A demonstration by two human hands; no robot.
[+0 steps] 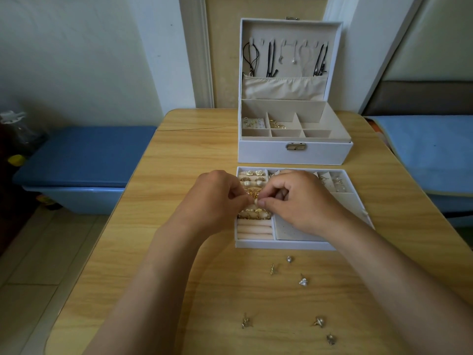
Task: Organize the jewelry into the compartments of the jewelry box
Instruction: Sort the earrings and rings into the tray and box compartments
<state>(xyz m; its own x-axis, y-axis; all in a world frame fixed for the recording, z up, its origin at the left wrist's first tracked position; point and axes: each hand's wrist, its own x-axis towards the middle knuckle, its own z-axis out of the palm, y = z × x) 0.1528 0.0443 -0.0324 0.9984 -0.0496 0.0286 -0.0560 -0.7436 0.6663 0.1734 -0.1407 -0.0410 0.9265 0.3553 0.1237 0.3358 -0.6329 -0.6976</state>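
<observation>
A white removable tray (pixel 281 244) lies on the wooden table (pixel 194 155), its left column of beige ring rolls (pixel 254 229) holding rings and earrings. Over that column my left hand (pixel 217 198) and my right hand (pixel 302 198) meet, both pinching a small gold and pearl earring (pixel 256 202) between thumb and fingertips. Behind the tray stands the open white jewelry box (pixel 294 152), with necklaces (pixel 271 60) hanging in its lid and small pieces in two back compartments. Several loose earrings (pixel 303 281) lie on the table in front of the tray.
A blue plastic bin (pixel 82 160) stands left of the table, with a clear bottle (pixel 15 126) beyond it. A blue-covered bed (pixel 430 155) is on the right. Bare wood shows on the table's left half.
</observation>
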